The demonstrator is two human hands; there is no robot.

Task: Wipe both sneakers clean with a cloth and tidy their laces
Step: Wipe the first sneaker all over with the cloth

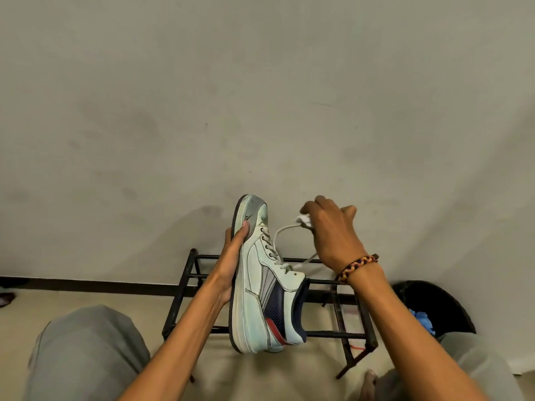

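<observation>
A white sneaker (260,287) with grey, navy and red side panels stands toe-up in front of me, sole to the left. My left hand (231,261) grips it by the sole, thumb on the toe edge. My right hand (330,230), with a braided wristband, is to the right of the toe and pinches a small white piece (304,219), cloth or lace end, I cannot tell which. A white lace (282,231) loops from the eyelets up to that hand. The second sneaker is not in view.
A black metal shoe rack (333,282) stands behind the sneaker against the pale wall. A black bin (434,305) with something blue (422,319) inside sits at the right. My knees in grey trousers (86,351) frame the bottom. The floor is beige.
</observation>
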